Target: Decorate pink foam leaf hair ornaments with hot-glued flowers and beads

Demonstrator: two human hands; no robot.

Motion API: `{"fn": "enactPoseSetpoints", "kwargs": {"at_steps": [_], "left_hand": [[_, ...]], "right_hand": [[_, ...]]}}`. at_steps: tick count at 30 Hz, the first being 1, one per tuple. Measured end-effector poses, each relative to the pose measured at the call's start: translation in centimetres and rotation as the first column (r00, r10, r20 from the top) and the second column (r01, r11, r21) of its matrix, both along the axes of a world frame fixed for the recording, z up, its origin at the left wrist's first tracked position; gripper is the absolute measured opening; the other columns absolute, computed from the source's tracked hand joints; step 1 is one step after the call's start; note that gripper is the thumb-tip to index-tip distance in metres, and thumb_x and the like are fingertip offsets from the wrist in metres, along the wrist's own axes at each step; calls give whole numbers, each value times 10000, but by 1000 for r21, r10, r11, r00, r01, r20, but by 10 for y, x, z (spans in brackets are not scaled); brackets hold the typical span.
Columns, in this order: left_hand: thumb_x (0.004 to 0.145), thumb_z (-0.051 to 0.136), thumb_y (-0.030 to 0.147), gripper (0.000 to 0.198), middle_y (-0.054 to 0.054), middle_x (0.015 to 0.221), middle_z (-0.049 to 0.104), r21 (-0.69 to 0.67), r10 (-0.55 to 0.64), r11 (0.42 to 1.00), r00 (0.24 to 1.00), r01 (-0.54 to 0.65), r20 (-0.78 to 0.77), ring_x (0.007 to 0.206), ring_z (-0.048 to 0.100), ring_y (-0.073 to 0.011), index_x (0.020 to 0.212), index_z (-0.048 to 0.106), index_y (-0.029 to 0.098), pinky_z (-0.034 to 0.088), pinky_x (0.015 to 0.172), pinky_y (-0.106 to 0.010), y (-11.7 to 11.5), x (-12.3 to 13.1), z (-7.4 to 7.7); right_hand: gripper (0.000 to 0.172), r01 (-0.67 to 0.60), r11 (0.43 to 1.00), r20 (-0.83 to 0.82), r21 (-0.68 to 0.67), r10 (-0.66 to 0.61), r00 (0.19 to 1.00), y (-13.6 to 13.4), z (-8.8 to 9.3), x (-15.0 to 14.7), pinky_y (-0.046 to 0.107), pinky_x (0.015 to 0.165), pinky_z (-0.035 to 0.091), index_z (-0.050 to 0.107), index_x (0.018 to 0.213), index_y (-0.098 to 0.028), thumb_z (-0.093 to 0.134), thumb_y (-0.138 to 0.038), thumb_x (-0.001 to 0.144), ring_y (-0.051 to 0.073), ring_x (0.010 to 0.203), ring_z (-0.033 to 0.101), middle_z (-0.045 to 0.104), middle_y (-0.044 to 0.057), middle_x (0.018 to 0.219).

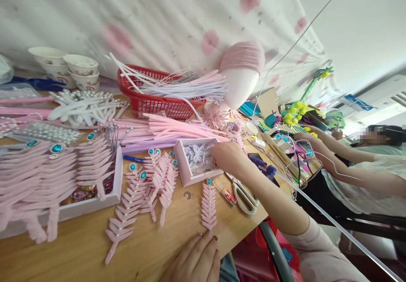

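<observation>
My left hand lies flat at the table's near edge, fingers stretched out, fingertips at the stem end of a small pink pipe-cleaner leaf with pearl beads and a blue gem on top. Over a white box reaches my right hand, its fingers curled down inside the box's right side. What they pinch, if anything, is hidden. White looped pieces and small beads lie in that box. Left of it are several finished pink leaves with blue gems. Beige-handled scissors and a clear pack with a red end lie below my right wrist.
A red basket of white pipe cleaners stands behind, with pink pipe cleaners before it. More pink leaves rest across a larger white box at left. A blue glue gun and cables lie right; a co-worker's arms extend there.
</observation>
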State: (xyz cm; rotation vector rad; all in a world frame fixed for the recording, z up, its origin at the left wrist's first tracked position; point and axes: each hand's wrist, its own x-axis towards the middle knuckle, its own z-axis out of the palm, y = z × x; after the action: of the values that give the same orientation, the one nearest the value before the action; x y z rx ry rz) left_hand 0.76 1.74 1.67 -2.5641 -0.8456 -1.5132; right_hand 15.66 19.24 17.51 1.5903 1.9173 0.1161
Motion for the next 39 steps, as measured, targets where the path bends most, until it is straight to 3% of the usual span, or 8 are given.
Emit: {"fn": "enactPoseSetpoints", "kwargs": {"at_steps": [6,11,16,19,21,24,29,39], "left_hand": [[1080,377,91,381,27,1031,803,22,7,1000,1000,-8,27,1065,731,-100,944,719,192,273,1289,-274,1,3,-4],[1081,356,91,401,26,1033,804,16,-4,1000,1000,4,13,1059,731,-100,940,718,194,272,1287,-267,3,2,-3],[1070,372,88,386,8,1111,804,-79,-29,997,999,27,-27,1123,718,-112,1016,745,170,252,1292,-261,-4,-7,11],[1088,356,127,402,-6,1183,795,-167,-68,984,995,56,-67,1171,706,-129,1086,758,154,248,1292,-254,-8,-13,21],[1094,344,133,419,-12,1209,790,-221,-87,973,993,68,-80,1188,703,-137,1108,763,145,250,1290,-255,-10,-15,26],[1093,328,111,441,-27,1225,786,-268,-97,961,991,69,-93,1215,694,-147,1116,768,127,253,1293,-268,-11,-17,30],[1084,330,83,440,-35,1281,768,-306,-128,949,979,75,-157,1269,673,-157,1185,757,120,275,1295,-300,-13,-18,34],[1110,302,103,460,-31,1325,750,-385,-156,921,962,61,-222,1331,639,-151,1209,750,127,296,1294,-304,-14,-21,42]], "right_hand": [[414,77,993,23,-91,-75,997,6,0,-11,469,954,616,645,1333,-153,712,-399,1007,255,1130,702,674,123,1335],[178,9,1000,-98,7,-8,995,-1,15,-4,338,799,546,770,990,-116,594,-91,970,256,975,742,779,147,1015],[158,-46,990,-383,132,94,919,-41,29,19,270,663,419,736,966,-187,583,-155,943,154,734,650,721,23,794],[91,-62,962,-765,264,248,595,-80,7,36,220,583,378,697,904,-189,610,-177,928,88,555,507,544,-68,603],[97,-17,949,-877,316,298,375,-108,-18,41,196,535,360,677,879,-192,602,-168,936,72,506,445,448,-96,563],[114,126,943,-934,308,274,231,-143,-58,42,180,489,360,668,881,-192,591,-136,943,66,482,436,453,-97,569],[110,279,884,-919,374,313,241,-166,-94,41,198,441,321,703,911,-190,623,-126,950,67,442,413,485,-99,537],[128,149,882,-880,447,404,251,-162,-101,43,220,484,405,694,994,-205,621,-101,989,85,465,524,668,-50,646]]}}
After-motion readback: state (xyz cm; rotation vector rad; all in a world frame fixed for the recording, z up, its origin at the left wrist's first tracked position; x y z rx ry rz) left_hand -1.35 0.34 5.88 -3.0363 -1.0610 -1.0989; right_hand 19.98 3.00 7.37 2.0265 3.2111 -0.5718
